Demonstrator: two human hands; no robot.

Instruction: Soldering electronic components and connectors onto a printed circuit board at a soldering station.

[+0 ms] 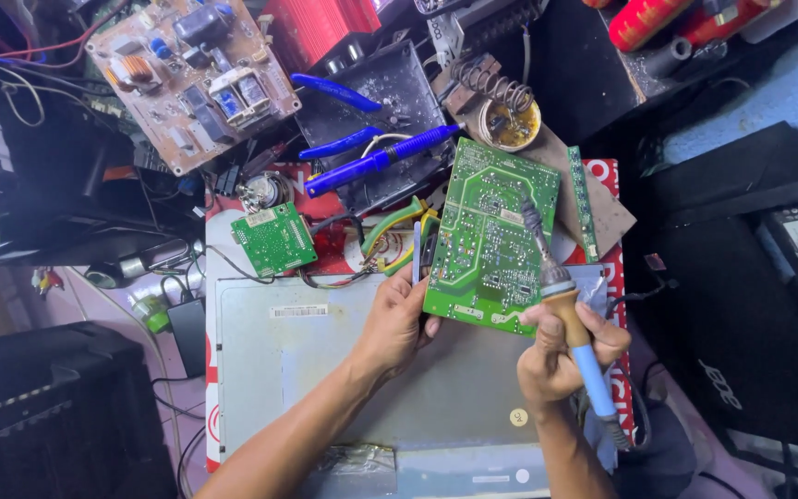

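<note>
Left hand (397, 323) fingers gripped large green rectangular circuit board (489, 236) by edge, tilted over grey metal panel (279, 370). Right hand (561, 356) fingers wrapped blue-handled soldering iron (556, 291), tip on board. Advised: steady board, brief contact.

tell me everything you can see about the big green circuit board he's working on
The green circuit board is rectangular, solder side up, with pale traces and many small joints. It rests tilted over a grey metal panel. The left hand grips its lower left edge; the soldering iron in the right hand has its tip over the board's right part.
</note>
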